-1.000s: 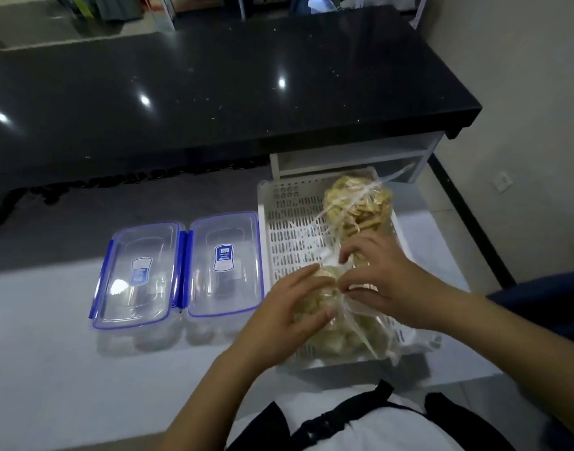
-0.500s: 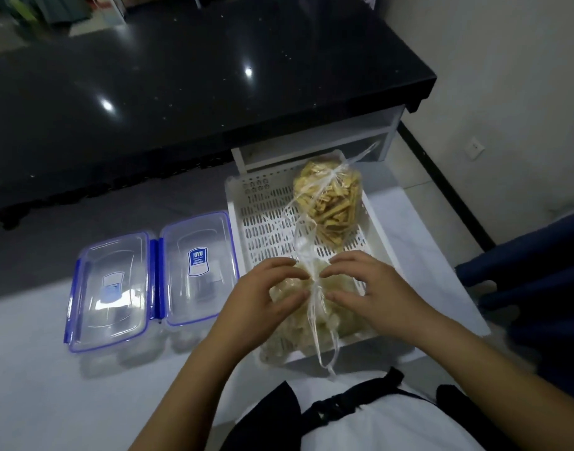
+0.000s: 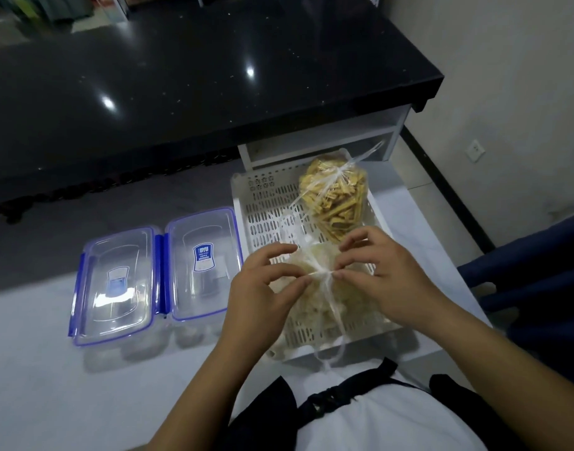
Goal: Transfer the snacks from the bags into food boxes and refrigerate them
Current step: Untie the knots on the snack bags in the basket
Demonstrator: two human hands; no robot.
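A person's left hand and right hand work at the knot of a clear near bag of pale snacks, which lies at the front of a white slotted tray on the table. Each grip is pinched together on the twisted plastic at the knot, thumb and forefinger meeting from either side, the other fingers arched clear above the bag. Both wrists are bent inward, forearms converging from the bottom of the frame.

A second bag of darker yellow sticks, also tied, rests at the far end of the same tray. Two food boxes with blue-clipped lids stand side by side just left of the tray, lids on.

The risk here appears to lie in the thin film: a hard tug on a tight knot could tear the bag and scatter snacks through the tray's slots onto the table. How tight the knot is cannot be told, the plastic being glare-washed. With the boxes shut, nothing stands ready to receive the contents.
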